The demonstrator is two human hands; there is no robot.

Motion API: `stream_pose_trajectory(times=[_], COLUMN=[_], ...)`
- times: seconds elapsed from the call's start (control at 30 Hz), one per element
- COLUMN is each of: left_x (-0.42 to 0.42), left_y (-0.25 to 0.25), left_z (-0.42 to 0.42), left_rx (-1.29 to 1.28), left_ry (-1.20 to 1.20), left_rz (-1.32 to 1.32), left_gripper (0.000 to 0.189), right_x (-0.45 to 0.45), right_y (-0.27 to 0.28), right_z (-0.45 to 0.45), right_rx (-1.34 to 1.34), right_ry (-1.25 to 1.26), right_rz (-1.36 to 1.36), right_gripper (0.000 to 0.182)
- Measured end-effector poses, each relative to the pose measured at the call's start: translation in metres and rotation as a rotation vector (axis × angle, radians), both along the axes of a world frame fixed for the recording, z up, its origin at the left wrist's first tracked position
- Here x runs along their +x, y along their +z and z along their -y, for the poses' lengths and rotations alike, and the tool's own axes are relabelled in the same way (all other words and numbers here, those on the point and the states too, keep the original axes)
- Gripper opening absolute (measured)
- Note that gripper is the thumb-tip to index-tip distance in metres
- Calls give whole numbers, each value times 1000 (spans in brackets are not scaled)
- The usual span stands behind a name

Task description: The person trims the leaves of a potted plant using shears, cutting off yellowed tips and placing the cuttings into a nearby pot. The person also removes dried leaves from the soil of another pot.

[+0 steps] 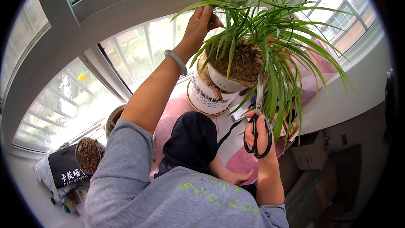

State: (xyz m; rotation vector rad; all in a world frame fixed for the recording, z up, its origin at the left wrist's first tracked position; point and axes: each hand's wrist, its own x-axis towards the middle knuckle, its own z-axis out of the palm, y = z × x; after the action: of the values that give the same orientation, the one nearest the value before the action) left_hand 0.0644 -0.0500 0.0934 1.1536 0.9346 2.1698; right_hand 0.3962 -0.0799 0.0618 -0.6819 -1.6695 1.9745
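A spider plant with long green leaves grows in a white pot of dry brown soil. Upright in front of me, the pot rests on a white bucket with printing on it. My left hand, raised at the plant's left side, has its fingers among the leaves; the foliage hides what they pinch, if anything. Black-handled scissors are in my right hand, their metal blades pointing up against the pot's right rim beside hanging leaves. The blades look closed together.
Windows with bars outside stand close on the left and behind the plant. A small pot of soil and a black bag are at the lower left. Small boxes lie right of the bucket. My bent leg rests on the pink-and-white mat.
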Motion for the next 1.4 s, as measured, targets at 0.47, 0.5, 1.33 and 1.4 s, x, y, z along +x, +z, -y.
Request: stream_pose_trajectory(times=[0.47, 0.5, 1.33, 1.4], left_x=[19, 18, 16, 20], left_y=[-3, -5, 156, 159], left_z=[14, 16, -29, -38], left_rx=[-9, -29, -127, -216], left_ry=[72, 104, 793, 801], left_rz=[120, 81, -1795, -1839], left_gripper=[43, 44, 35, 30], right_x=[6, 6, 19, 23], right_y=[4, 4, 18, 19], right_z=[0, 0, 24, 24], right_rx=[58, 62, 130, 140], right_ry=[-13, -6, 157, 155], right_rz=[-6, -18, -53, -51], right_gripper=[32, 31, 39, 38])
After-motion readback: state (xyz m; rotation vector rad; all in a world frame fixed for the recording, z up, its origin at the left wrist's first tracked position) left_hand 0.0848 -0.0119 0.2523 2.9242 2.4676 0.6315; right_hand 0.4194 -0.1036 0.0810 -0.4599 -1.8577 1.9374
